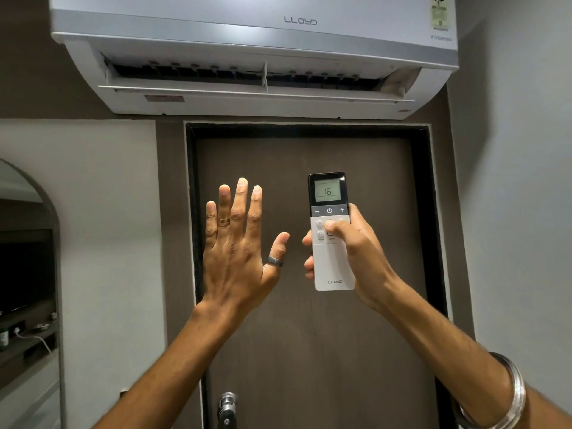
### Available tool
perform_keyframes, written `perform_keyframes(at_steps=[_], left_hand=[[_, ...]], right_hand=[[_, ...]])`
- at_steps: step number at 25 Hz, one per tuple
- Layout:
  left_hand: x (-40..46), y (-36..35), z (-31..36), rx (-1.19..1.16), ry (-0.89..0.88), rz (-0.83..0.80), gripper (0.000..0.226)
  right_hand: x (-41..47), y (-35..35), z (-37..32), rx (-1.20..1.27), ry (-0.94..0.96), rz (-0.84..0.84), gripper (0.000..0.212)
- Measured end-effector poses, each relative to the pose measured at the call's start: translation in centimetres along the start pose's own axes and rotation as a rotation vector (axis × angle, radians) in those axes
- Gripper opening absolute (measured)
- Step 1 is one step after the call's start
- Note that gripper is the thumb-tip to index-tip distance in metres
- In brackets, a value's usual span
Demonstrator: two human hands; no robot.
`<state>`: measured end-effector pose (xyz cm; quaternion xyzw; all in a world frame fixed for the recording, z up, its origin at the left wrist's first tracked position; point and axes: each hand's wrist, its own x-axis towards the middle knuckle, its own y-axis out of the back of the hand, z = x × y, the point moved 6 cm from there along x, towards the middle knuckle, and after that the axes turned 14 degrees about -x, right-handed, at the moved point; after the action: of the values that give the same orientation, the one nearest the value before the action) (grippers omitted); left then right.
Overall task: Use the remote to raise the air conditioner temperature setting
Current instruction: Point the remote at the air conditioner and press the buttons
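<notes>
A white wall-mounted air conditioner (253,51) hangs above a dark door, its front flap open. My right hand (356,252) holds a white and black remote (330,261) upright, pointed at the unit. The remote's screen reads 16. Below the screen sits a dark strip with minus, power and plus buttons. My thumb rests on the round buttons under that strip, below the plus. My left hand (238,246) is raised beside the remote, fingers spread, back toward me, holding nothing. It has rings on two fingers and the thumb.
A dark brown door (309,335) with a black frame fills the middle; its metal handle (227,407) is at the bottom. An arched mirror (28,274) is on the left wall. A grey wall (510,212) is on the right.
</notes>
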<state>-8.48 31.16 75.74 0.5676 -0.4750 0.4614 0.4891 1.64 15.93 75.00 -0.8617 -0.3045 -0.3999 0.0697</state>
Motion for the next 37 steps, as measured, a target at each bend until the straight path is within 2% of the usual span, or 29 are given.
perform_keyframes(at_steps=[37], left_hand=[[-0.4,0.0,1.2,-0.006,-0.014,0.011,0.083]], right_hand=[[-1.9,1.0,-0.6,-0.038,0.016,0.044,0.027]])
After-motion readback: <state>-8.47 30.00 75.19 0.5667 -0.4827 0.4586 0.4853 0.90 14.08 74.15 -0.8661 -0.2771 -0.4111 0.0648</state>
